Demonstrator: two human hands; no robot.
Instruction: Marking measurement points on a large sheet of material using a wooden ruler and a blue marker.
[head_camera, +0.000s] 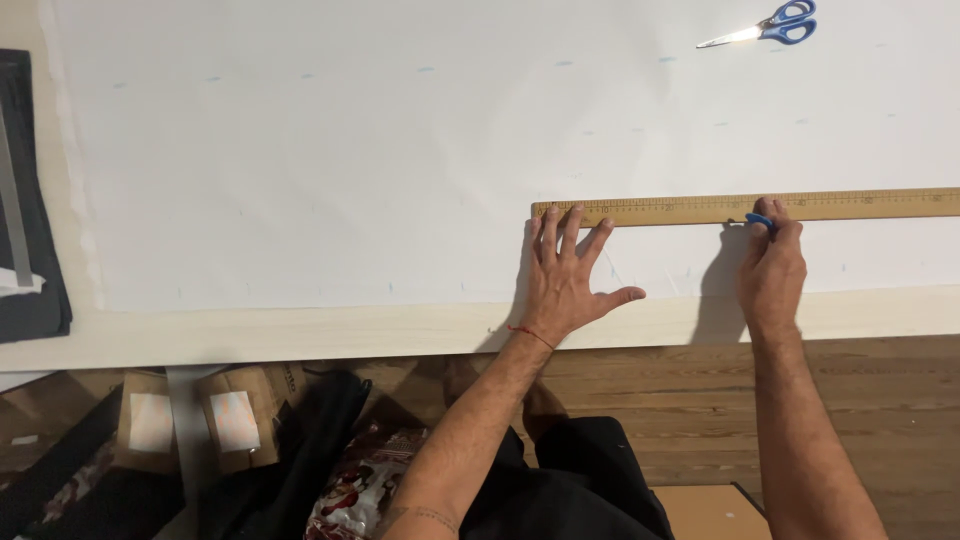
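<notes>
Leftmost, a dark folded cloth (30, 200) lies at the table's (300, 335) end, with small cardboard boxes (195, 420) on the floor below. White fabric (350, 170) covers most of the tabletop, lying flat and dotted with faint blue marks; it looks light and limp, liable to shift or wrinkle unless pinned by a flat palm. Centre: the left hand (562, 275) is spread wide, fingers fanned, its fingertips pressing on the near end of a long wooden ruler (700, 208) that runs off to the right across the fabric. The ruler appears stiff and light, likely to slide on the cloth, so downward pressure from above, at points spaced along its length, would steady it best. Right: the right hand (772, 265) is closed in a pinch around a small blue marking tool (759, 219), its tip held at the ruler's near edge. Upper right, blue-handled scissors (765, 28) rest on the fabric, well apart from both hands.
</notes>
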